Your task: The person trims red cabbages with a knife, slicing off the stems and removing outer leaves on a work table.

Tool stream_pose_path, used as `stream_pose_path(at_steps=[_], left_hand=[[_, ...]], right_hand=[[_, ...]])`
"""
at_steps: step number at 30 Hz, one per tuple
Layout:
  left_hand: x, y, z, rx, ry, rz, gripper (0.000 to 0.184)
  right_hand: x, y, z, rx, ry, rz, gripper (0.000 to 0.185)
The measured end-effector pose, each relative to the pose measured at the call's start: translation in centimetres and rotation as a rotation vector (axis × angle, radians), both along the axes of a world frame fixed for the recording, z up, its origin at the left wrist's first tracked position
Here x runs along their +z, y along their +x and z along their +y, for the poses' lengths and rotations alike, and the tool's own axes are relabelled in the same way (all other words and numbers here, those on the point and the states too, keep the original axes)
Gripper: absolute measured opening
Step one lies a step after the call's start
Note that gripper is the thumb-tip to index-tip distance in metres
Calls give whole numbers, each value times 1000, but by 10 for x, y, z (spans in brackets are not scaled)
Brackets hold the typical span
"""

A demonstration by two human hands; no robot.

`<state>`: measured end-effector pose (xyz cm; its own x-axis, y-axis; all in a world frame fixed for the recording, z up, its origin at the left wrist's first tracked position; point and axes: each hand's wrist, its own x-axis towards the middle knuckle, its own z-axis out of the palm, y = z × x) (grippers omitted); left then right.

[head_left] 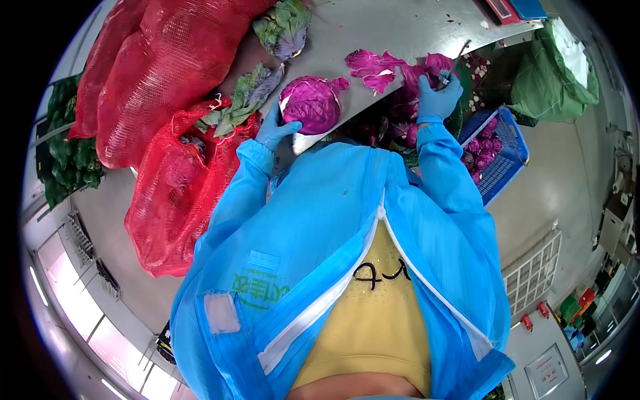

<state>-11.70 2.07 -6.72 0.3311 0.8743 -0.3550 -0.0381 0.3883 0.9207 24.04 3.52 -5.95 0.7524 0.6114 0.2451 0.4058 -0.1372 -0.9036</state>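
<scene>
A peeled red cabbage [310, 107] rests near the edge of the metal table [393, 30]. My left hand [273, 128], in a blue glove, grips its left side with the thumb in front; some fingers are hidden behind it. My right hand [437, 100], also gloved, is closed around a knife [460, 53] whose thin blade points up and away. Next to that hand are loose purple leaves [375, 69], lying at the table edge and partly hanging over it. Green-purple outer leaves [250, 97] lie left of the cabbage.
Full red mesh sacks [177, 73] stand at the left, with an opened mesh sack [177, 193] below them. On the right are a blue crate [510, 157] of small red cabbages and a green sack [557, 83]. More purple leaves [403, 110] lie below the table edge.
</scene>
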Motion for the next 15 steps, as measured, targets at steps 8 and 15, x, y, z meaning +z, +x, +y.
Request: stream_pose_path(at_steps=[8,15], left_hand=[[28,11,-12,81,-155,-99,100],[61,52,-15,453,-705,-405,83]], right_hand=[[-1,-112,-7,841,-248,300,52],[22,-130,-10,885,-160,-106,41]])
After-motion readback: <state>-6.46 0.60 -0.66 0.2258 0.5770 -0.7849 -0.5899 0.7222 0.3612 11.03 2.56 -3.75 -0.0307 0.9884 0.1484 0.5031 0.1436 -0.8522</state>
